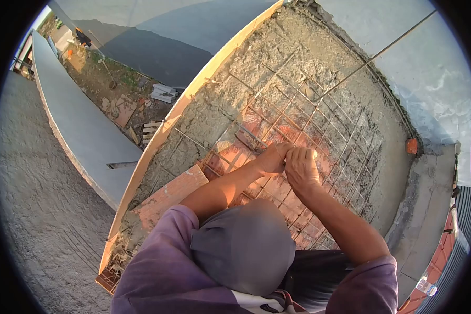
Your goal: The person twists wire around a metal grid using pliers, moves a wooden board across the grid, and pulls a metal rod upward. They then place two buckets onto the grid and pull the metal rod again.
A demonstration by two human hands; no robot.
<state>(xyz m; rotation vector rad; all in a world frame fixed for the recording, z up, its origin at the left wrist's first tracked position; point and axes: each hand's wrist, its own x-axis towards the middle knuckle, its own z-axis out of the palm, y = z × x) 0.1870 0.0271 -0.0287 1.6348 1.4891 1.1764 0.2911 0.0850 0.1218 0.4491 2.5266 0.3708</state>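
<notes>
My left hand [275,158] and my right hand [302,168] are close together above the middle of a steel bar grid [303,123]. The fingers of both are curled closed, and what they grip is hidden. A long thin rod [377,55] slants from the upper right down toward the grid, above my hands. Under the grid lie reddish panels [235,157] and rough grey concrete [293,36].
A curved wooden form edge [183,99] borders the concrete on the left. A flat reddish board [172,194] lies left of my arms. At the right are an orange block [412,146] and a clear bottle [426,286]. Ground with debris [125,104] shows far below.
</notes>
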